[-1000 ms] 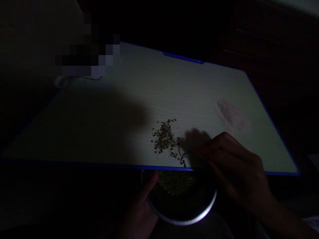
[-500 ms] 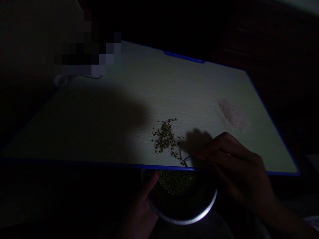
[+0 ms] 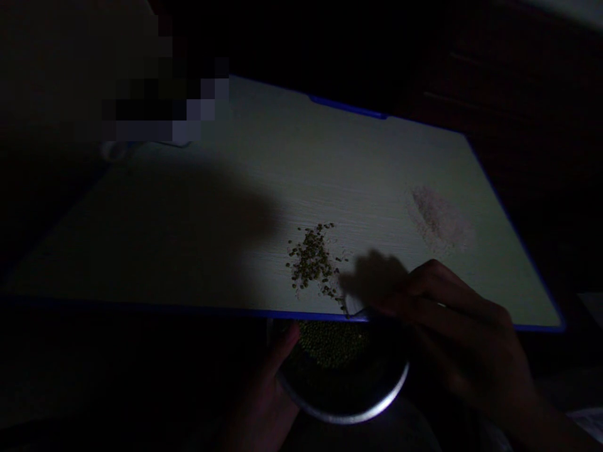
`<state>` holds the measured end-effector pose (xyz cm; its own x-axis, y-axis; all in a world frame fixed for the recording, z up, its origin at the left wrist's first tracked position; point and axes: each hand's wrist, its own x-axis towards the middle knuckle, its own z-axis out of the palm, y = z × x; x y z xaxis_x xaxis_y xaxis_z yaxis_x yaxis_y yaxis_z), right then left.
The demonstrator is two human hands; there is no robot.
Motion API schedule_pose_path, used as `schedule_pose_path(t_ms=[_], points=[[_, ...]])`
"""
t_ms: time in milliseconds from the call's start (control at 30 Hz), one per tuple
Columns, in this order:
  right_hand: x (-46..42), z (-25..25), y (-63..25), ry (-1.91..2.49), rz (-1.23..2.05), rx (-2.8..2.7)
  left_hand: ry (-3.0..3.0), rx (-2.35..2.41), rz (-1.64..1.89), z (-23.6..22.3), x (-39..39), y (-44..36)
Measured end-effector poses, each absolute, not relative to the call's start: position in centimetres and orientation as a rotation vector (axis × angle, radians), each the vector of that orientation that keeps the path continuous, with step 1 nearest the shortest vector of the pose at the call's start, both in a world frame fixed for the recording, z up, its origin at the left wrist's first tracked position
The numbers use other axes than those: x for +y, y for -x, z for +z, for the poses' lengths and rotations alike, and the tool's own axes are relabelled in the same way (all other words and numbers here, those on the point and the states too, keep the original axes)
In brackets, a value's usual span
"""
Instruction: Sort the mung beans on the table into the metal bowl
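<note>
A metal bowl [image 3: 362, 415] with green mung beans [image 3: 332, 345] in it is held just under the near edge of a pale board [image 3: 301, 166]. My left hand [image 3: 271, 383] grips the bowl's left side, its thumb over the rim. A loose patch of mung beans [image 3: 311, 257] lies on the board above the bowl. My right hand [image 3: 452, 320] is closed at the near edge, right of these beans. From its fingertips sticks out a small thin tool [image 3: 357, 309], too dark to name, touching or close to the edge. Part of the bowl is hidden under the board.
A heap of pale pinkish grains [image 3: 440, 216] lies on the board's right side. The board has a blue rim and a blue handle [image 3: 348, 108] at its far edge. Pale objects, partly blurred out, stand at the far left. A dark shadow covers the board's left part.
My right hand has moved slightly right and toward me, bringing the thin tool down to the near edge. A few beans near that edge have shifted. The left hand and bowl are nearly still.
</note>
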<state>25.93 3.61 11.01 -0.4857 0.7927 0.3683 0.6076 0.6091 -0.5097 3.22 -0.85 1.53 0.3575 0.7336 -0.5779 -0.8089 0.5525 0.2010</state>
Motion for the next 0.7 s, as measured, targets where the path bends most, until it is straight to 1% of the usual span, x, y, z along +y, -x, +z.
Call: schedule_pose_path(t_ms=[167,300,533,700], points=[[3.6,11.0,-25.7,1.151,0.39,-2.222,0.09,0.662,1.008,1.9,-0.6,-3.3],[3.5,10.8,-25.5,1.108,0.425,-2.225,0.109,0.683,1.002,1.9,-0.5,-3.4],[3.2,11.1,-24.7,1.137,0.401,-2.211,0.126,0.778,0.986,2.1,-1.0,-3.2],[3.6,10.9,-25.5,1.272,0.258,-2.202,0.173,0.805,0.981,1.5,-1.0,-3.2]])
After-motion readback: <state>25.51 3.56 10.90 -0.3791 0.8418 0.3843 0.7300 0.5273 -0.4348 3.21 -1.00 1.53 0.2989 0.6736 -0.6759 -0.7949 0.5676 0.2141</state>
